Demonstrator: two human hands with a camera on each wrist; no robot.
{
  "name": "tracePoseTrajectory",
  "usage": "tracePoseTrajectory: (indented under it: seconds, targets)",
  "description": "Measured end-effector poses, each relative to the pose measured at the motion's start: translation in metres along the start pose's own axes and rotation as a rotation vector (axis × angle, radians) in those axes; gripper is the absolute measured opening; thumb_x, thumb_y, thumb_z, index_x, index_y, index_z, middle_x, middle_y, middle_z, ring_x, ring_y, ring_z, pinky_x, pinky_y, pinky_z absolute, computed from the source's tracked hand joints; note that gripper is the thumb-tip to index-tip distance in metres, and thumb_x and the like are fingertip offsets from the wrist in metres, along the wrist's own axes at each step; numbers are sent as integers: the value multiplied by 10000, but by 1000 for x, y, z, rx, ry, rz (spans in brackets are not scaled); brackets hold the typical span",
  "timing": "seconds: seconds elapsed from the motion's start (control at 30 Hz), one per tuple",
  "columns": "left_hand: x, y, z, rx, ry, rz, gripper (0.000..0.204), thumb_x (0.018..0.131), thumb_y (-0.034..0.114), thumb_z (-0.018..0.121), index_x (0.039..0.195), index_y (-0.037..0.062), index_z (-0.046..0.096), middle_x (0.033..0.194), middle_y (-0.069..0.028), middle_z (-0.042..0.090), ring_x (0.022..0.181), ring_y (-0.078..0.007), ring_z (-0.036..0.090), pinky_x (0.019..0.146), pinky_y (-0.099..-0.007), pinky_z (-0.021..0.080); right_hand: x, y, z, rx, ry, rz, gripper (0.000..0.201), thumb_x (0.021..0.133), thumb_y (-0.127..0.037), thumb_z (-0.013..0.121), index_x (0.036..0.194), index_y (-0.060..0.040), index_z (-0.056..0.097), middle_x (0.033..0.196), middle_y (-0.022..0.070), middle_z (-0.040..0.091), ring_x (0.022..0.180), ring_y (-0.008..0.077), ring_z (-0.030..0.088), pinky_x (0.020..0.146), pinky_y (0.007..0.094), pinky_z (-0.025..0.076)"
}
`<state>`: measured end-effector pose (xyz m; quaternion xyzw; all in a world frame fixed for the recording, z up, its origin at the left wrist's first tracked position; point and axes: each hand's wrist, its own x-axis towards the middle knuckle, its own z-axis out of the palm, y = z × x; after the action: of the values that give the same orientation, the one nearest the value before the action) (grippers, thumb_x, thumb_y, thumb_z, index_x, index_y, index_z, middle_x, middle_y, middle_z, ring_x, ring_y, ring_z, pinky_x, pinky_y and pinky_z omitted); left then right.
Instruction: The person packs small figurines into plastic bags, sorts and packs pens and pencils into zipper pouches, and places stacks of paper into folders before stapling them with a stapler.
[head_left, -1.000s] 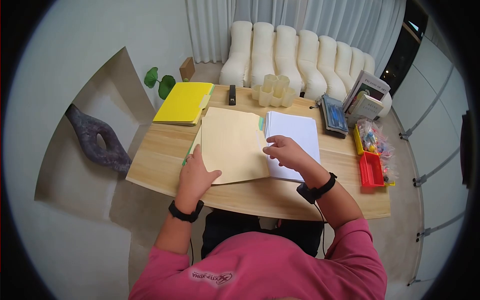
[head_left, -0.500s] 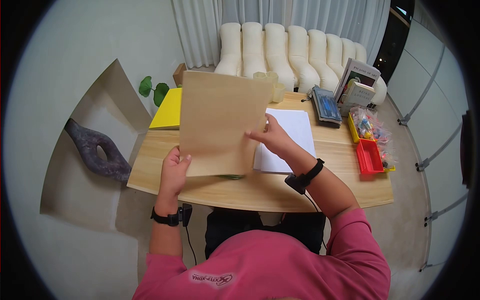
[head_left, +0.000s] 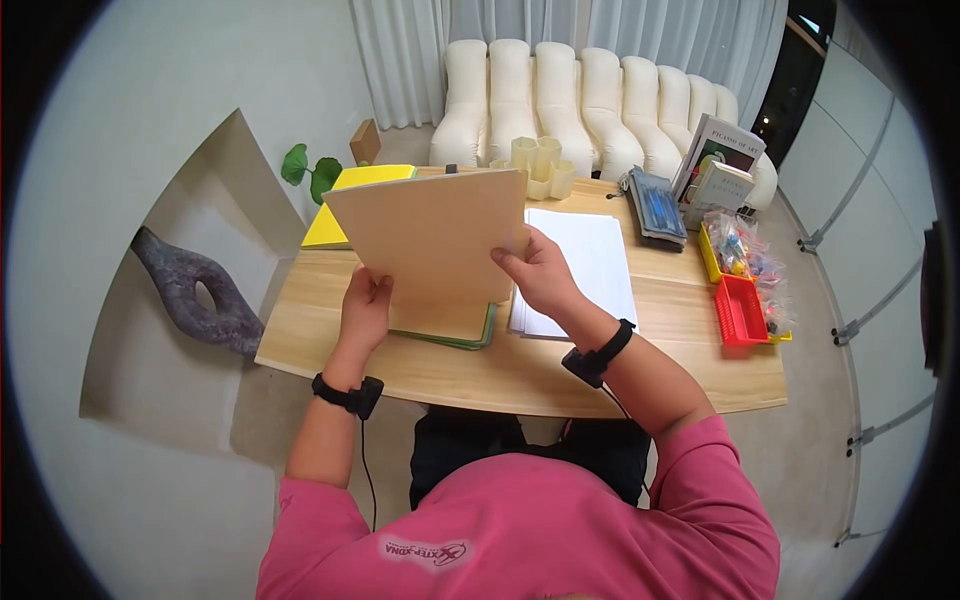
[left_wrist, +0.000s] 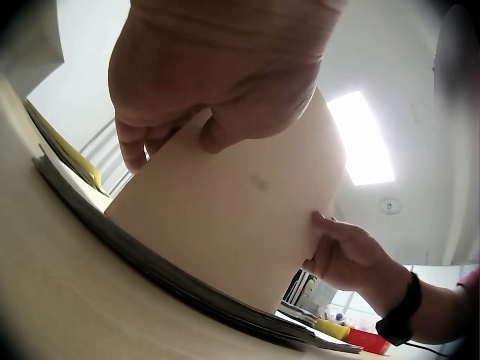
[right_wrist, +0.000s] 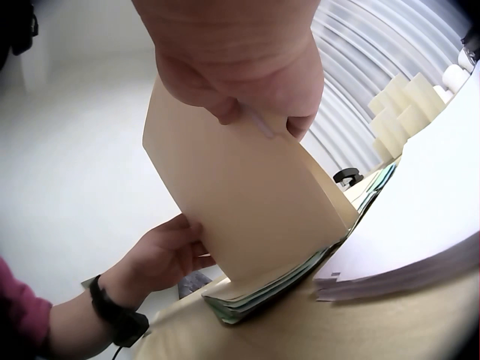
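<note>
The left hand (head_left: 367,308) has its grip pinched on the cream folder (head_left: 430,225) at seven o'clock, the right hand (head_left: 541,275) at four. The folder tilts over the green-edged stack (head_left: 445,322) on the worktop (head_left: 680,350); white paper (head_left: 582,265) lies toward three o'clock.

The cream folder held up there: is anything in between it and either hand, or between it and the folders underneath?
Nothing visible stands in the way: the left hand and the right hand both pinch the cream folder directly, and no object shows between its lower edge and the folders underneath.
</note>
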<state>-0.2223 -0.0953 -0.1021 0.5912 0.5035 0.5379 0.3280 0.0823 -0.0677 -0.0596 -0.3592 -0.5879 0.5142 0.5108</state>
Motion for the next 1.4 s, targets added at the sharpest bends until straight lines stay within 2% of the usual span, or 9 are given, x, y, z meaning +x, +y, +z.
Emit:
tracePoseTrajectory:
  seconds: [0.23,0.4,0.5,0.6,0.67,0.73,0.93,1.03,1.4]
  targets:
    - [2,12,-10,-190,47,112,168,1108,112,637,1261,44,615,1116,-46,738,1102,-119,684,941,-298,533,8,-28,5,234,1,-145,323,1070,-94,687,1372,-8,615,1264,73,745,1150,142,687,985,332,556]
    - [-1,66,-9,-358,183,45,157,1093,184,682,1199,81,629,938,-27,721,744,-116,675,658,-264,518,13,-56,3,447,9,-63,419,1049,-109,721,1431,-32,566,1200,49,736,1039,112,682,871,284,547]
    - [25,47,-20,-455,287,145,130,1090,165,672,1167,84,606,871,-27,696,609,-119,616,538,-251,453,5,-77,-2,414,-16,-54,495,1039,-130,741,1472,-39,520,1204,62,737,1061,136,695,871,300,559]
    - [64,25,-55,-449,337,153,140,1077,155,673,1166,79,598,832,-2,660,595,-96,561,524,-239,437,-10,-90,-37,280,121,-107,544,1026,-149,752,1494,-34,500,1215,131,759,1061,193,737,860,309,594]
    - [92,23,-77,-420,377,69,109,1080,133,645,1168,104,589,806,20,612,589,-77,531,501,-230,411,-19,-92,-76,190,251,-105,509,1032,-161,743,1477,-45,524,1184,138,760,1033,200,743,862,318,602]
    - [124,6,-105,-443,442,-162,106,1083,130,629,1180,122,586,805,36,580,595,-57,516,484,-219,403,-22,-72,-136,231,310,-89,451,1042,-192,733,1438,-63,559,1135,124,761,1004,194,740,829,332,605]
    - [200,-75,-169,-137,336,-479,55,1070,123,598,1124,116,589,778,44,552,577,-54,492,450,-219,392,-42,-18,-256,465,518,67,360,1084,-274,668,1400,-121,588,1068,40,728,890,158,712,775,320,601]
    - [222,-128,-190,-51,286,-617,25,1056,116,585,1073,116,603,724,40,524,544,-63,470,440,-226,372,-48,9,-280,530,519,134,354,1099,-327,633,1391,-131,600,1080,25,731,889,153,714,778,330,610]
    - [236,-173,-183,139,353,-736,66,1008,74,533,984,119,575,635,13,482,469,-102,425,416,-273,323,-56,37,-267,571,432,231,395,1096,-328,642,1420,-109,582,1088,28,731,917,146,708,790,312,607]
